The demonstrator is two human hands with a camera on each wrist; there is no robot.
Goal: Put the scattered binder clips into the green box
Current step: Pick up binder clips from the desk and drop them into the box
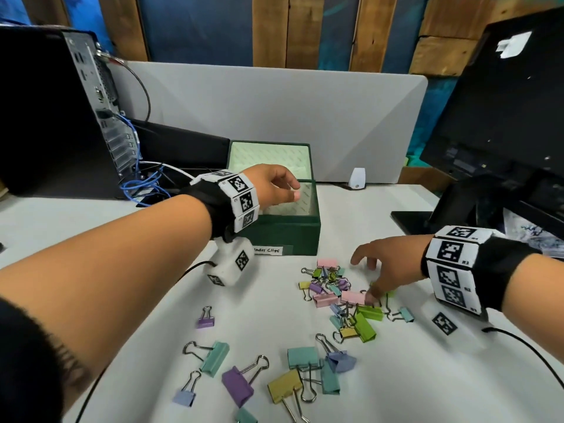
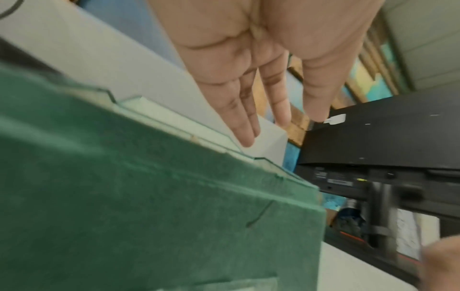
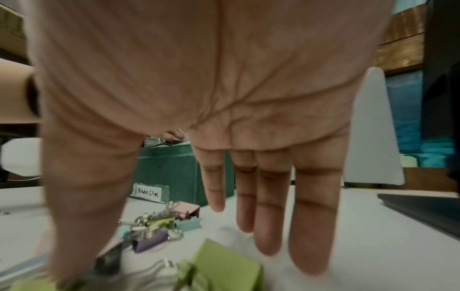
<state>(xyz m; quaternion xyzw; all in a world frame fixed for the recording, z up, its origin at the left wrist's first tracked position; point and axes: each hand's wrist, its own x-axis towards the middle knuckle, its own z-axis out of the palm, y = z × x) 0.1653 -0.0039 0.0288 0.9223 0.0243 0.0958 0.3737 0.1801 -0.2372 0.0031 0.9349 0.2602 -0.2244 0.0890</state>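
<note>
the left hand point(image 1: 274, 187) hung over the open green box point(image 1: 287, 233) in the middle of the head view, its fingers point(image 2: 245, 126) straight and close together in the left wrist view, pointing past the box's near rim and holding nothing; the thumb stood a little apart from them. the box sat on the white table point(image 1: 396, 377) with its lid raised behind it and a handwritten label point(image 1: 268, 250) on its front wall

the right hand point(image 1: 387, 267) was right of centre, lowered over the pile of binder clips point(image 1: 338, 288) that lay just in front of the box. in the right wrist view its fingers point(image 3: 268, 216) were stretched out and only slightly spread, palm facing the table. the thumb reached down among the clips near a pink clip point(image 1: 352, 297) and a green clip point(image 3: 224, 267); motion blur there made it hard to tell whether the thumb touched one, and nothing appeared pinched

more clips lay scattered singly toward the lower middle of the head view, among them a purple clip point(image 1: 238, 386) and a yellow clip point(image 1: 285, 389), well apart from the box
</note>
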